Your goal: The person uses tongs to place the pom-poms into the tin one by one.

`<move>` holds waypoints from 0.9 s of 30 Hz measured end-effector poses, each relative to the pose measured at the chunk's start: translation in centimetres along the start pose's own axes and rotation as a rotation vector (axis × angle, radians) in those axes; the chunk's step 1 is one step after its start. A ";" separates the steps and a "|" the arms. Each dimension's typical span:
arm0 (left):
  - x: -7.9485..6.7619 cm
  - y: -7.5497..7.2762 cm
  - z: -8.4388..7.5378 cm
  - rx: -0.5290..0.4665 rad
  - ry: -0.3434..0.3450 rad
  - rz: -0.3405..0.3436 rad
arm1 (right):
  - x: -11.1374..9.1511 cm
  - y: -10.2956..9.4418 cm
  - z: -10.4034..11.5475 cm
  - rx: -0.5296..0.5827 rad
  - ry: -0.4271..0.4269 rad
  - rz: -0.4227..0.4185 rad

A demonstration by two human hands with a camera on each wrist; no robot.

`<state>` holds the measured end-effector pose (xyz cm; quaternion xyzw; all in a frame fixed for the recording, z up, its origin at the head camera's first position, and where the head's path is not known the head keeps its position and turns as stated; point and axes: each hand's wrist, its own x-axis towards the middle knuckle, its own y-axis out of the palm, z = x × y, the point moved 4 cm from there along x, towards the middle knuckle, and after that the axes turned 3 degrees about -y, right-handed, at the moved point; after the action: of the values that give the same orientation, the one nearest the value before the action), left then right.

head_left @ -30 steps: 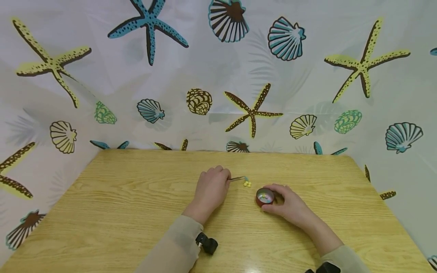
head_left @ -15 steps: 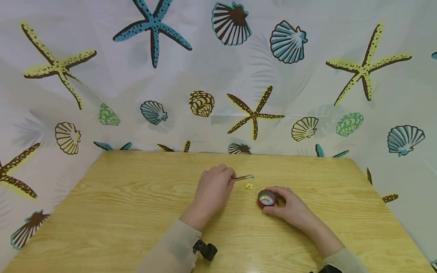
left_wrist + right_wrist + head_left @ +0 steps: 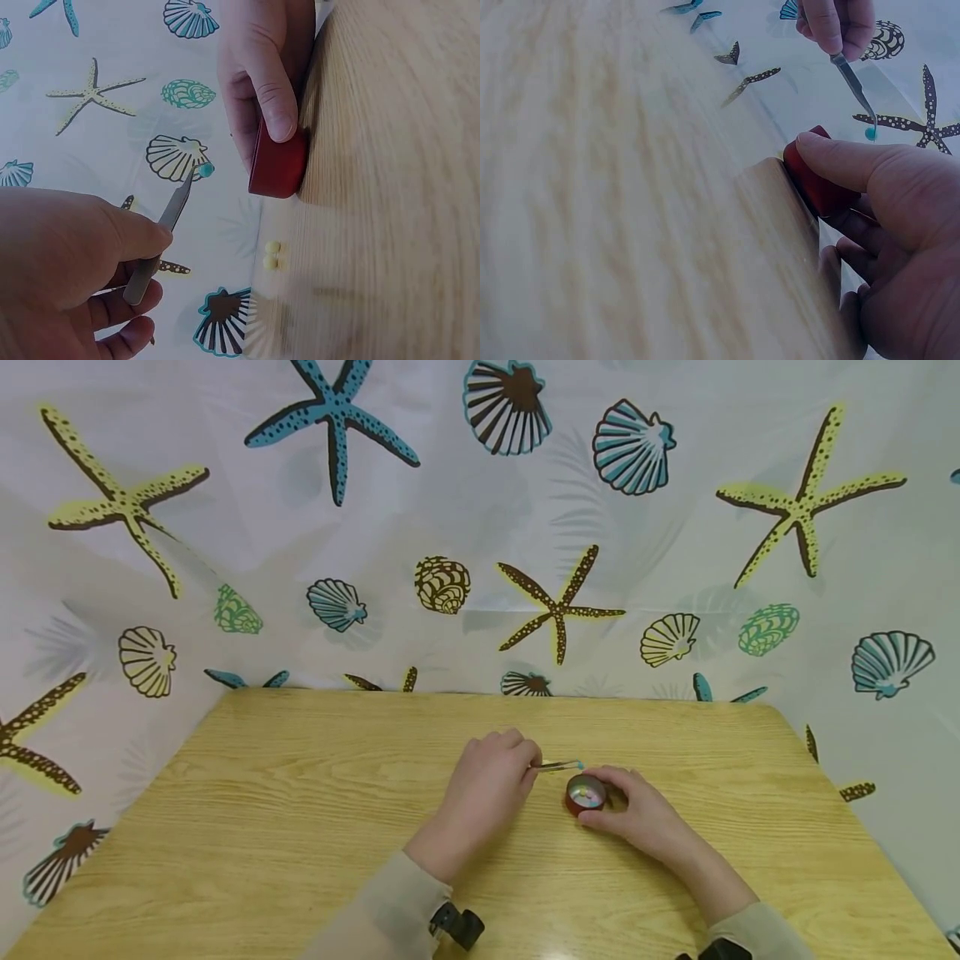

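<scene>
My left hand (image 3: pixel 491 789) pinches steel tweezers (image 3: pixel 166 232) between thumb and fingers. Their bent tips grip a small teal bead (image 3: pixel 205 169), held up in the air just beyond the rim of a small round red container (image 3: pixel 279 161). My right hand (image 3: pixel 637 810) curls thumb and fingers around that container, which stands on the table. Inside it, several colored bits (image 3: pixel 583 796) show in the head view. Yellow beads (image 3: pixel 271 255) lie on the table beside the container; in the head view the tweezers mostly cover them.
The wooden table (image 3: pixel 300 827) runs back to a hanging cloth (image 3: pixel 412 527) printed with starfish and shells, which also closes off both sides. A black wrist camera (image 3: pixel 459 927) sits on the left sleeve.
My left hand has lifted the teal bead from near the yellow ones and carried it right, toward the container. The right hand and container have stayed about where they were.
</scene>
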<state>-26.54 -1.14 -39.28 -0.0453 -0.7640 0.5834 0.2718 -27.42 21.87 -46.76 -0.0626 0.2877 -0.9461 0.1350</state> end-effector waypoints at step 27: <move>-0.3 1.2 0.1 -0.007 0.010 0.064 | 0.2 0.0 0.1 0.010 -0.041 -0.001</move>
<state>-26.61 -0.95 -40.49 -0.0737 -0.7627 0.5891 0.2568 -27.56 21.81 -46.69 -0.0813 0.2799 -0.9462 0.1406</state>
